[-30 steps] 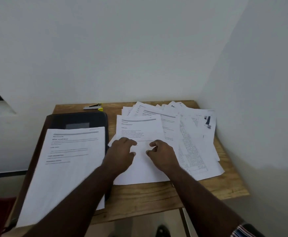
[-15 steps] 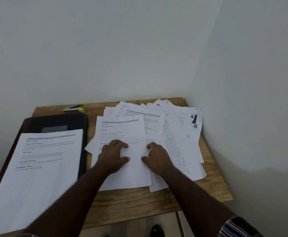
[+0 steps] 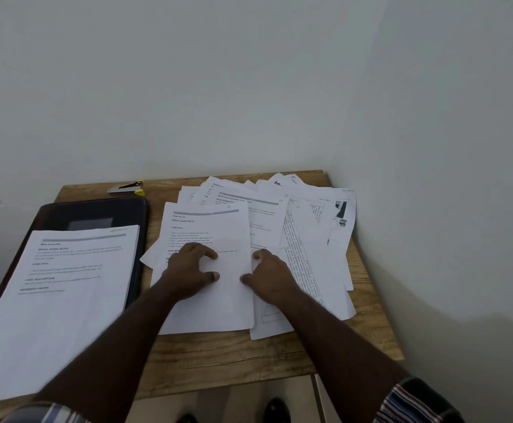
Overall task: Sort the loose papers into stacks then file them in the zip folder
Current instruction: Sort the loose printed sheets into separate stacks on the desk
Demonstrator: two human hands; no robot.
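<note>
Wooden desk [image 3: 218, 355]: one stack [image 3: 66, 288] on the zip folder [image 3: 96, 212]; left hand [image 3: 188, 270] and right hand [image 3: 272, 277] press flat on the loose papers [image 3: 310, 239], mostly unsorted.

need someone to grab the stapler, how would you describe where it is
Start at the wooden table in the corner. At its far edge by the wall, beyond the black folder, lies the stapler: small, silver with a yellow tip, the only thing that isn't paper.
</note>
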